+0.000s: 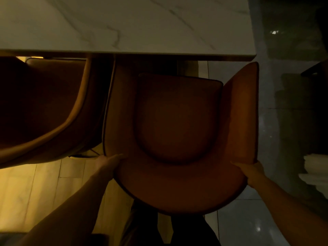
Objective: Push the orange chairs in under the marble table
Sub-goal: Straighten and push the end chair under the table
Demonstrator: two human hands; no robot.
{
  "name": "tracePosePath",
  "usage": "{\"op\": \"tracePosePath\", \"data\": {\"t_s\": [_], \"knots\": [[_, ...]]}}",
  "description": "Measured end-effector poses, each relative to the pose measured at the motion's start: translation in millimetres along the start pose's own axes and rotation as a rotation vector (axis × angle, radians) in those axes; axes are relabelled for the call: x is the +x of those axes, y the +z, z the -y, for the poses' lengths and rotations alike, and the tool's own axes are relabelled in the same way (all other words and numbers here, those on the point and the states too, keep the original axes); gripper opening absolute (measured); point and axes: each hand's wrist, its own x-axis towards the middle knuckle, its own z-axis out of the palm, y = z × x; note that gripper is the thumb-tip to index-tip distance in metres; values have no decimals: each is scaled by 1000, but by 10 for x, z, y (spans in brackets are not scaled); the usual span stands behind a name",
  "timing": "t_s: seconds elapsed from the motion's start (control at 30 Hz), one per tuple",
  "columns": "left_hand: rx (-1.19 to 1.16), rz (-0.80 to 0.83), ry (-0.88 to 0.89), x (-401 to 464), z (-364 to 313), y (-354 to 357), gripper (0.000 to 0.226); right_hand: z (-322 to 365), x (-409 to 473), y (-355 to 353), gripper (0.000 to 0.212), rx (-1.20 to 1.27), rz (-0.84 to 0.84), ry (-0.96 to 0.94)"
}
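Note:
An orange chair [177,125] with a rounded back stands right below me, its seat facing the marble table [124,25]. The front of the seat lies just short of the table's near edge. My left hand [108,164] grips the left side of the curved backrest. On the backrest's right side sits my right hand [250,171], closed around its rim. A second orange chair [44,107] stands to the left, its front part under the table top.
The table's right corner [252,55] ends just above the chair's right armrest. Glossy grey tiles [266,219] lie to the right, warm-lit floor [44,183] to the left. A stack of pale objects [314,171] and dark furniture stand at the right edge. My legs show below the chair.

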Motion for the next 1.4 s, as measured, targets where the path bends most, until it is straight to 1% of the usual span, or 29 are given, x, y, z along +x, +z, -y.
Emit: {"op": "tracePosePath", "data": {"t_s": [0.07, 0.1, 0.2, 0.27, 0.33, 0.37, 0.43, 0.53, 0.63, 0.7, 0.8, 1.03, 1.13, 1.23, 1.33, 1.4], "knots": [[43, -10, 15, -51, 54, -4, 51, -30, -30, -30, 101, -24, -46, 15], [55, -17, 22, -73, 78, -12, 48, -68, -34, -45, 100, -34, -61, 24], [93, -22, 46, -96, 120, 14, 47, -61, -43, -71, 97, -39, -76, 25], [25, -47, 67, 3, -18, -146, 45, 202, 25, 158, 97, -45, -52, -43], [51, -61, 84, 25, 38, -154, 37, 254, 16, 155, 96, -70, -39, -51], [52, -43, 80, 24, 74, -166, 35, 234, 29, 160, 96, -69, -22, -52], [53, -27, 64, -7, 149, -186, 38, 189, 43, 160, 95, -74, -24, -50], [56, -73, 64, -95, 165, -214, 49, 257, 27, 170, 96, -80, -34, -70], [47, -67, 84, -136, 168, -236, 52, 257, 29, 194, 96, -81, -30, -64], [38, -62, 78, -163, 156, -232, 49, 248, 19, 198, 95, -101, -30, -66], [21, -50, 81, -181, 131, -222, 35, 273, 26, 195, 95, -116, -50, -76], [2, -21, 82, -208, 122, -232, 34, 270, 50, 184, 98, -106, -12, -52], [0, -5, 66, -219, 123, -240, 41, 259, 33, 185, 101, -108, -15, -60], [-50, -7, 60, -232, 169, -216, 57, 255, -11, 182, 103, -114, -21, -59], [-103, -37, 62, -285, 279, -167, 70, 218, -53, 167, 102, -100, -19, -76], [-133, -26, 53, -346, 350, -140, 77, 170, -93, 175, 100, -81, -32, -84]]}}
